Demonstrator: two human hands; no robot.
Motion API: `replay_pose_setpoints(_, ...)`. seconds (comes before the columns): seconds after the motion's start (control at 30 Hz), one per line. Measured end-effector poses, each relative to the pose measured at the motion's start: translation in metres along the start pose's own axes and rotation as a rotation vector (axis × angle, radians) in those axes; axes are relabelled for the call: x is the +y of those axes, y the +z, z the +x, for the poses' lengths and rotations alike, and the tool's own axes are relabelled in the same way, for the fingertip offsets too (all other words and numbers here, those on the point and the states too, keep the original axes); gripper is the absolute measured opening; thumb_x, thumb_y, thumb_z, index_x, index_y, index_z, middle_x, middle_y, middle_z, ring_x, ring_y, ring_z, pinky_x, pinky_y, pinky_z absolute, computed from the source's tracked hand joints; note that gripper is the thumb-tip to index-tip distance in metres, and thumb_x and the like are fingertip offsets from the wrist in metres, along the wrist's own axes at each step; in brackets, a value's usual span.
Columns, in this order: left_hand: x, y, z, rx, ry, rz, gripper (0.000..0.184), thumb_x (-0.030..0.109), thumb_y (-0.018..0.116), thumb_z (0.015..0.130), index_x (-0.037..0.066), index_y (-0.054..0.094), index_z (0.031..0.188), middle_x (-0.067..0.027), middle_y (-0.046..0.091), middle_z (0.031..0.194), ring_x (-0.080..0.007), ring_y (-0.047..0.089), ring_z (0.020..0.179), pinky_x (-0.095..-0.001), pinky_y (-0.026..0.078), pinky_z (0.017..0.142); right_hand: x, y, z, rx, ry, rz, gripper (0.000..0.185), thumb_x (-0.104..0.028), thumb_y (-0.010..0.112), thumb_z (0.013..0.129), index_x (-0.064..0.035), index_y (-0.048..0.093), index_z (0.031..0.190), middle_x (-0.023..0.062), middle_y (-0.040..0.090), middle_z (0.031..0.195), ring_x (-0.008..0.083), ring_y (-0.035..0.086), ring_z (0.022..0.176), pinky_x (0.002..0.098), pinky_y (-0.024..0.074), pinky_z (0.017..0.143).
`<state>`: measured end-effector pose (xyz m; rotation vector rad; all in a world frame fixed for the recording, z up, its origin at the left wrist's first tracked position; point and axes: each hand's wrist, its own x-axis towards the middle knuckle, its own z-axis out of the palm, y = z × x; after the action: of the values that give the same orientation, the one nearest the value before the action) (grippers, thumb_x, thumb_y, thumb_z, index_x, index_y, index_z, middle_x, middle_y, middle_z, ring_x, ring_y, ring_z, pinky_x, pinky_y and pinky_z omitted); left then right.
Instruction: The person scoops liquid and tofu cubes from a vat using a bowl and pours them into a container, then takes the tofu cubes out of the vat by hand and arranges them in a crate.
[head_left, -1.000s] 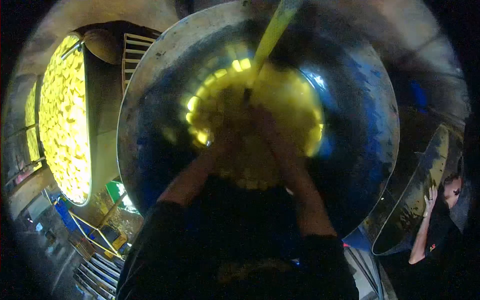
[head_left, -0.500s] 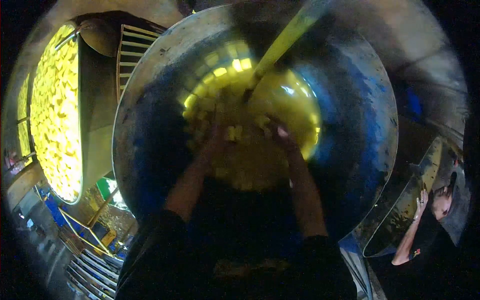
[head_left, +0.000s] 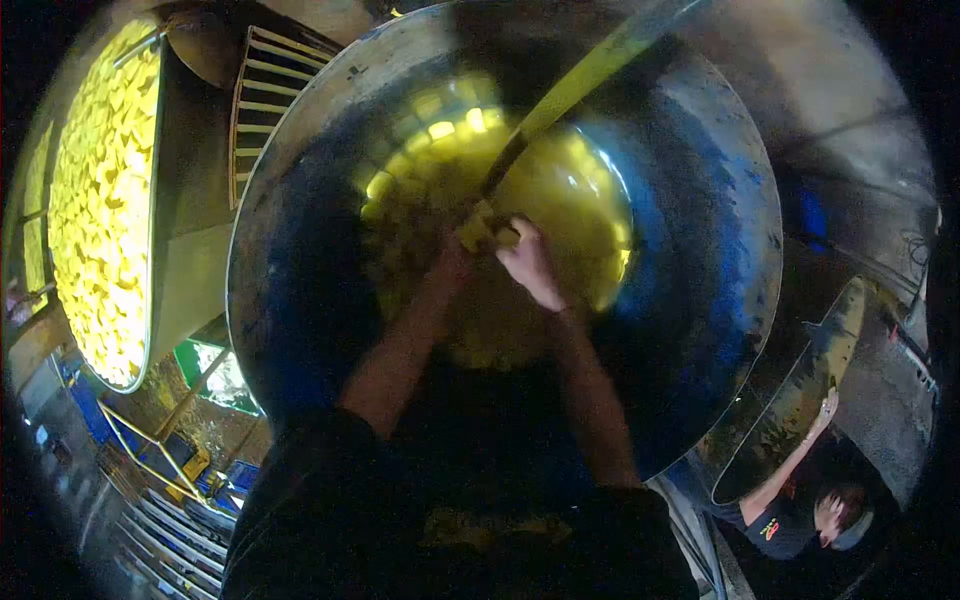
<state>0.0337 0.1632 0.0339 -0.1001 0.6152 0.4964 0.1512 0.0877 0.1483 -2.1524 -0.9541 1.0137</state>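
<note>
Person leans over big pan [head_left: 715, 190]; yellow chunks [head_left: 441, 131] lie around its centre; left hand [head_left: 457, 262] near centre, fingers too dark to tell; right hand [head_left: 529, 263] just beside at three o'clock, fingers curled, grip unclear; pole [head_left: 580, 88] slants toward one o'clock; co-worker [head_left: 785, 525] at four o'clock.

Dim interior, light strongest at left, shadow at edges. Slatted rack [head_left: 268, 92] stands upper left. Lower left: yellow tubular frame [head_left: 148, 437], green-edged panel [head_left: 190, 365], row of pale bars [head_left: 170, 540], dark grey floor [head_left: 85, 510]. Blue patch [head_left: 812, 212] at right, blurred.
</note>
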Motion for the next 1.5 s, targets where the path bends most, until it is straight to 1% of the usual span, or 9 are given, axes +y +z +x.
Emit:
replay_pose_setpoints(0.23, -0.035, -0.071, 0.044, 0.1, 0.181, 0.114, 0.041, 0.035, 0.047, 0.095, 0.003, 0.052, 0.121, -0.0112, 0.058, 0.116, -0.0229, 0.056, 0.106, -0.0372, 0.049, 0.089, -0.04, 0.001, -0.002, -0.066, -0.076, 0.225, 0.058, -0.013, 0.067, 0.08, 0.0057, 0.045, 0.13, 0.0268, 0.046, 0.134, 0.0363, 0.045, 0.126, 0.0409, 0.0373, 0.105)
replay_pose_setpoints(0.33, -0.058, -0.065, 0.043, 0.416, 0.218, 0.115, 0.04, 0.035, 0.048, 0.095, 0.003, 0.054, 0.118, -0.0095, 0.059, 0.117, -0.0207, 0.055, 0.108, -0.0358, 0.048, 0.089, 0.011, 0.052, 0.009, 0.075, -0.241, -0.512, 0.072, -0.03, 0.062, 0.087, 0.0039, 0.03, 0.142, 0.0231, 0.029, 0.148, 0.0354, 0.032, 0.136, 0.0424, 0.0277, 0.112)
replay_pose_setpoints(0.43, -0.053, -0.053, 0.041, 0.404, 0.695, 0.168, 0.034, 0.032, 0.05, 0.094, 0.005, 0.057, 0.114, -0.0081, 0.061, 0.112, -0.0196, 0.056, 0.106, -0.0363, 0.048, 0.089, 0.048, 0.045, 0.022, 0.005, -0.19, -0.484, 0.056, -0.024, 0.056, 0.089, 0.0031, 0.039, 0.135, 0.0245, 0.038, 0.14, 0.0369, 0.039, 0.129, 0.044, 0.0328, 0.107)
replay_pose_setpoints(0.87, 0.046, 0.026, -0.032, 0.028, 0.438, 0.283, 0.037, 0.03, 0.054, 0.088, 0.005, 0.057, 0.115, -0.0113, 0.063, 0.097, -0.0215, 0.062, 0.076, -0.0333, 0.053, 0.067, 0.079, 0.07, -0.017, -0.107, 0.203, 0.141, 0.051, -0.028, 0.056, 0.091, -0.0007, 0.044, 0.134, 0.0206, 0.056, 0.125, 0.0331, 0.054, 0.114, 0.0439, 0.0416, 0.099)
replay_pose_setpoints(1.03, 0.043, 0.06, -0.052, -0.124, 0.962, 1.636, 0.041, 0.031, 0.054, 0.088, 0.003, 0.055, 0.118, -0.0131, 0.064, 0.094, -0.0216, 0.063, 0.071, -0.0322, 0.054, 0.064, 0.007, -0.032, -0.025, -0.215, 0.265, 0.691, 0.045, -0.023, 0.068, 0.085, -0.0025, 0.053, 0.123, 0.0129, 0.063, 0.109, 0.0209, 0.06, 0.094, 0.0333, 0.0487, 0.081)
replay_pose_setpoints(1.17, 0.001, 0.06, -0.017, -0.864, 0.083, -0.004, 0.046, 0.033, 0.045, 0.091, -0.002, 0.052, 0.12, -0.0149, 0.062, 0.107, -0.0226, 0.062, 0.094, -0.035, 0.052, 0.081, -0.078, -0.086, -0.056, -0.127, 0.106, 0.682, 0.03, -0.013, 0.074, 0.082, -0.0026, 0.06, 0.107, 0.0077, 0.064, 0.097, 0.0116, 0.061, 0.076, 0.0245, 0.0496, 0.061)
replay_pose_setpoints(1.23, -0.029, 0.073, -0.024, -0.099, 0.333, 0.326, 0.048, 0.035, 0.043, 0.091, -0.002, 0.052, 0.12, -0.0149, 0.06, 0.112, -0.0239, 0.061, 0.099, -0.0369, 0.052, 0.085, -0.09, -0.096, -0.072, -0.069, 0.018, 0.621, 0.021, -0.008, 0.072, 0.082, -0.0022, 0.06, 0.098, 0.0062, 0.061, 0.095, 0.0085, 0.059, 0.067, 0.022, 0.0475, 0.051)
replay_pose_setpoints(1.37, -0.042, 0.133, -0.03, -0.685, 0.006, 0.041, 0.041, 0.027, 0.036, 0.088, 0.001, 0.057, 0.111, -0.0135, 0.065, 0.102, -0.0256, 0.063, 0.089, -0.0385, 0.054, 0.079, -0.099, -0.115, -0.118, 0.159, -0.4, 0.065, 0.035, -0.015, 0.079, 0.075, -0.0036, 0.061, 0.102, 0.0086, 0.06, 0.101, 0.017, 0.06, 0.082, 0.0326, 0.0516, 0.067)
replay_pose_setpoints(1.5, -0.083, 0.214, -0.099, -0.342, -0.171, 0.237, 0.038, 0.03, 0.034, 0.095, 0.002, 0.054, 0.11, -0.0128, 0.062, 0.098, -0.0249, 0.063, 0.089, -0.0354, 0.057, 0.073, -0.118, -0.161, -0.164, 0.345, -0.254, -0.402, 0.087, -0.04, 0.088, 0.056, -0.0119, 0.05, 0.13, 0.0191, 0.031, 0.146, 0.0375, 0.03, 0.133, 0.0517, 0.0325, 0.103)
